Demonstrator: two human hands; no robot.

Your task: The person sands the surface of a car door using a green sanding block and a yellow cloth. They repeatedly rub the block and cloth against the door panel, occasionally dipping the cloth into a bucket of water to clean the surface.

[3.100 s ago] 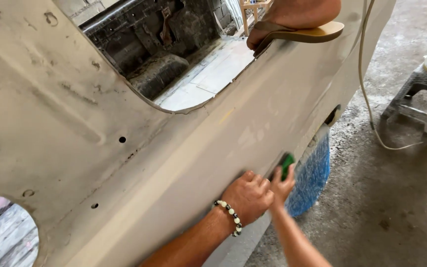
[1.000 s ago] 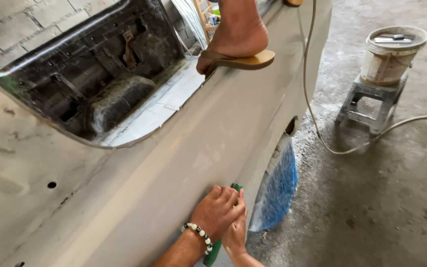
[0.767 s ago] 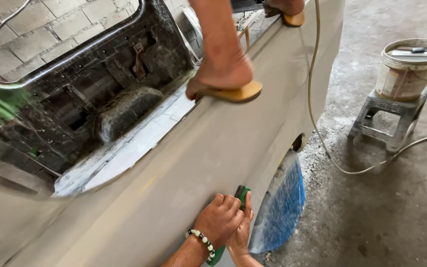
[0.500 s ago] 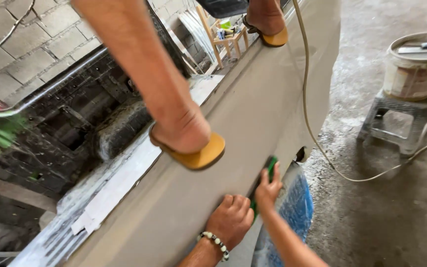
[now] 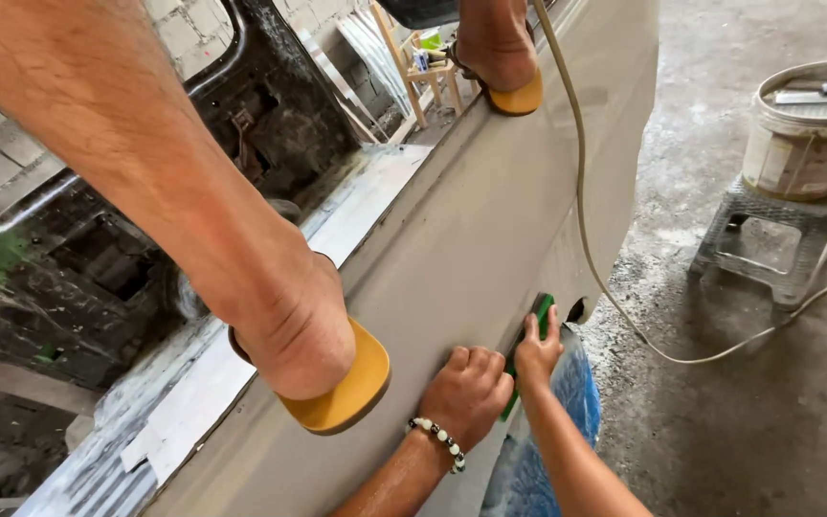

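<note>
A long green sanding block [image 5: 538,313] lies flat against the beige primed car body panel [image 5: 471,239], just above the wheel arch. My right hand [image 5: 536,351] grips the block's upper part. My left hand [image 5: 466,388], with a bead bracelet at the wrist, presses on the block's lower part with curled fingers; a strip of green shows between the two hands. Most of the block is hidden under the hands.
A bare foot in a yellow sandal [image 5: 337,383] stands on the panel's upper edge close to my hands, a second one [image 5: 509,91] farther along. A cable [image 5: 586,239] hangs down the panel. Blue plastic sheet [image 5: 576,402] covers the wheel. A white bucket [image 5: 806,124] sits on a grey stool [image 5: 768,244].
The view has swung along the car, so the near leg and sandal now fill the left. Both hands have stayed on the green block and slid it along the panel.
</note>
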